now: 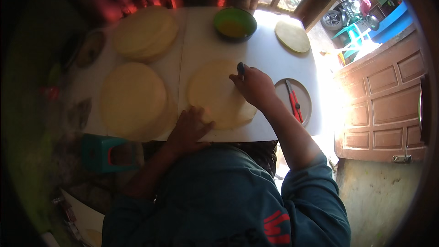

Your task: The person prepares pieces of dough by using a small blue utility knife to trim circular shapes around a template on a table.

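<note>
In front of me on the white table lies a pale yellow round sheet (pixel 212 93), thin and flat. My left hand (pixel 190 127) rests at its near left edge with the fingers spread. Over the right part of the sheet, my right hand (pixel 256 87) is closed around a tool with a dark handle (pixel 240 68); its working end is hidden, so I cannot make out its kind. To the right of that hand, a red utility knife (pixel 295 103) lies on a grey round plate (pixel 307 95).
Two stacks of similar rounds, a near stack (pixel 132 100) and a far stack (pixel 144 32), stand on the left. At the back are a green bowl (pixel 235 23) with yellowish contents and another pale disc (pixel 292 36). A teal stool (pixel 103 153) is below left; a brown door (pixel 382 105) stands right.
</note>
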Demonstrator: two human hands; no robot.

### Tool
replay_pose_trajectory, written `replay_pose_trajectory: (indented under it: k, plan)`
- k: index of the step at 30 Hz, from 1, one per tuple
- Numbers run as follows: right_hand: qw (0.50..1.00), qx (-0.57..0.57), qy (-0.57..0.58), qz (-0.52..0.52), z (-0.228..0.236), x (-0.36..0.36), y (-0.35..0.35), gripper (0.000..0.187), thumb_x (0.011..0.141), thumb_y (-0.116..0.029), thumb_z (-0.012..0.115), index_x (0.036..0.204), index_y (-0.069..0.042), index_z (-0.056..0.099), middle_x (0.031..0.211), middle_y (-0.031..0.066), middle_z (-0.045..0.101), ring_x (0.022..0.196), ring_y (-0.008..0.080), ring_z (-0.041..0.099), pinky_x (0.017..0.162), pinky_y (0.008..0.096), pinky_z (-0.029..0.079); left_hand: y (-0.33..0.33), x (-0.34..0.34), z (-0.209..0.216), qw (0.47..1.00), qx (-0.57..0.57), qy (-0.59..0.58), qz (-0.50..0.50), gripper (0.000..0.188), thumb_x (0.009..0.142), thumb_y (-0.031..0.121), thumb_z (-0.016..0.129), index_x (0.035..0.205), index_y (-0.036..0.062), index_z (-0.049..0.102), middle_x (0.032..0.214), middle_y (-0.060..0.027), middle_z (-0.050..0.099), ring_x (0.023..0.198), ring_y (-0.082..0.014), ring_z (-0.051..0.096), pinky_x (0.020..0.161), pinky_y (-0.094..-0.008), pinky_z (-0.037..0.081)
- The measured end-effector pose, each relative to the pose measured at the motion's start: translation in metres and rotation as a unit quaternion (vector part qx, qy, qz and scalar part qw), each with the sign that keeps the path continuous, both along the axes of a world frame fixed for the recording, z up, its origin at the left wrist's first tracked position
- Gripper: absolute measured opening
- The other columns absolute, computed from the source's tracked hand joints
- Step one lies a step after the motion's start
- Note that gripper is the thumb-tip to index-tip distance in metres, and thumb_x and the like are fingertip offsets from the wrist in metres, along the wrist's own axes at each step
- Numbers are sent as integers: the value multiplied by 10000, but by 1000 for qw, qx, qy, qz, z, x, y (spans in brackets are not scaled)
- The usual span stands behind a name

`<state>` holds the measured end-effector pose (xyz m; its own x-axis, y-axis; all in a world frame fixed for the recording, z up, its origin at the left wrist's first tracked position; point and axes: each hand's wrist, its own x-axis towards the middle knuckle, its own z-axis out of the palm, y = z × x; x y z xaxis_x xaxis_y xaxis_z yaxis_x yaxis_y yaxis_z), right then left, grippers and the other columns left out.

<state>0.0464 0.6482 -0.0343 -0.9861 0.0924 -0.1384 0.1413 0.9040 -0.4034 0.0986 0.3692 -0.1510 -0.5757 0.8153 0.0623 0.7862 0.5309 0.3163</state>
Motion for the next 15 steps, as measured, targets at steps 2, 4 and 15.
replay_pose_trajectory:
  k: [2, 4, 15]
  plan:
    - [999, 7, 35, -1, -7, -1, -1, 306, 960, -337, 637, 1072, -52, 640, 948, 203, 682, 897, 425, 669, 808, 502, 535, 0, 1, -1, 1000, 7, -6, -22, 764, 871, 580, 662, 1508, 196, 490, 1603, -249, 296, 1463, -517, 268, 1192, -646, 200]
    - [998, 12, 69, -3, -18, -5, -4, 301, 958, -334, 633, 1058, -50, 639, 910, 204, 681, 867, 427, 669, 791, 506, 537, 2, 3, -1, 999, 30, 5, -9, 741, 852, 534, 710, 1499, 242, 498, 1578, -222, 351, 1445, -499, 307, 1179, -638, 236]
    - [959, -110, 97, 243, -90, -11, -28, 143, 968, -180, 569, 999, -50, 620, 1034, 174, 677, 907, 319, 702, 751, 431, 560, -12, -4, 5, 994, 66, -52, 73, 644, 855, 397, 736, 1384, 71, 565, 1453, -188, 509, 1414, -392, 412, 1186, -573, 286]
